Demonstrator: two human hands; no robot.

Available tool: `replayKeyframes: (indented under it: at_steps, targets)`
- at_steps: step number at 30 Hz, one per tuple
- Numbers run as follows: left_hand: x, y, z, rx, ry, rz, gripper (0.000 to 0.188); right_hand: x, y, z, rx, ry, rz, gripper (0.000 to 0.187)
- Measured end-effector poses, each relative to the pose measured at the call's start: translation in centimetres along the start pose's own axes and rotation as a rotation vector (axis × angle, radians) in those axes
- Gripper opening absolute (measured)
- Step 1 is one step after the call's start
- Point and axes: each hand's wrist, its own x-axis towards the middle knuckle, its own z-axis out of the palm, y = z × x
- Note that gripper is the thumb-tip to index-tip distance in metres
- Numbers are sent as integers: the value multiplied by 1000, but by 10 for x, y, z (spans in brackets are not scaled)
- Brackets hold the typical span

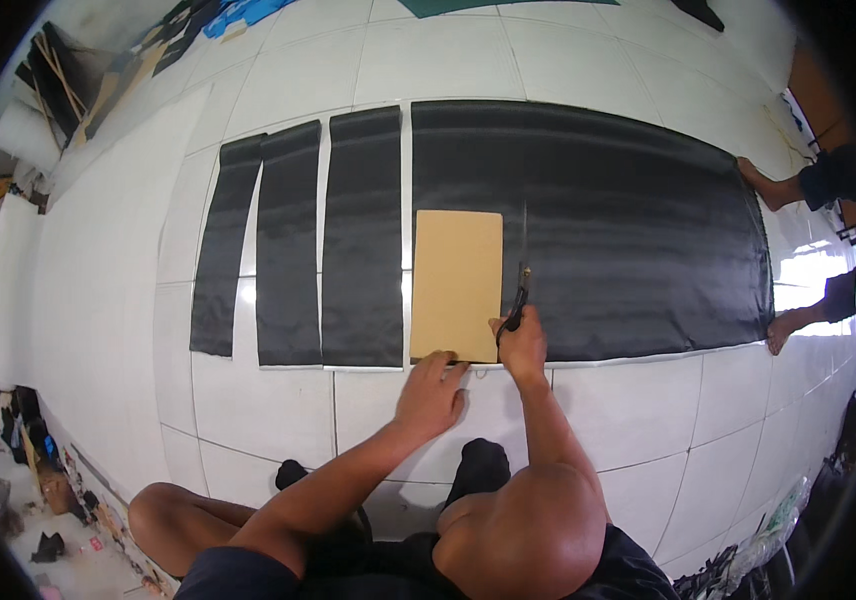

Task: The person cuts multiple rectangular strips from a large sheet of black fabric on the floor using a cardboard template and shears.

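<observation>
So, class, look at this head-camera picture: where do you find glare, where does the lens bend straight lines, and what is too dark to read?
Head view: glare whitens the floor tiles at the right, beside the large black fabric sheet; tile joints and the fabric's edges curve toward the rim, fisheye distortion; the corners are black vignette; the dark tool in the right hand blends into the fabric.

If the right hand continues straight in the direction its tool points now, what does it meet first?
The right hand points its cutting tool away from the person, along the cardboard template's right edge. It would probably meet only more black cloth, then the white tiled floor.
</observation>
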Motion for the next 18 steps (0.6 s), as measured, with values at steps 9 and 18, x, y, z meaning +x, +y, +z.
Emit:
replayKeyframes:
  at_steps: [9, 18]
  targets:
    - [-13, 11, 41, 181, -62, 12, 71, 9, -11, -6, -124, -93, -39, 40]
    - [-16, 6, 53, 180, -61, 55, 78, 10, -26, -13, -232, -98, -43, 40]
